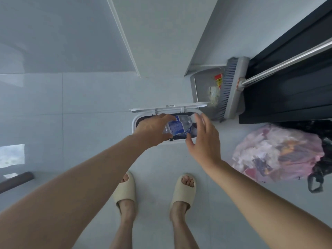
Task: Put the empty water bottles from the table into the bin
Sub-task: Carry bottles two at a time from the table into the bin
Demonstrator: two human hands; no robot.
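Observation:
A white bin (133, 123) stands on the floor in front of my feet, its lid (167, 107) flipped up at the far side and its dark inside showing. Over the opening lies a clear, crumpled water bottle (179, 125) with a blue label. My left hand (152, 130) is shut on the bottle's left end. My right hand (204, 139) hovers at the bottle's right side with fingers spread, holding nothing. Whether its fingertips touch the bottle I cannot tell.
A grey dustpan (203, 87) with litter and a broom (231, 88) lean to the right behind the bin. A full pink rubbish bag (276, 151) and a black bag (321, 168) lie on the floor at the right. A dark cabinet (287, 97) stands behind them.

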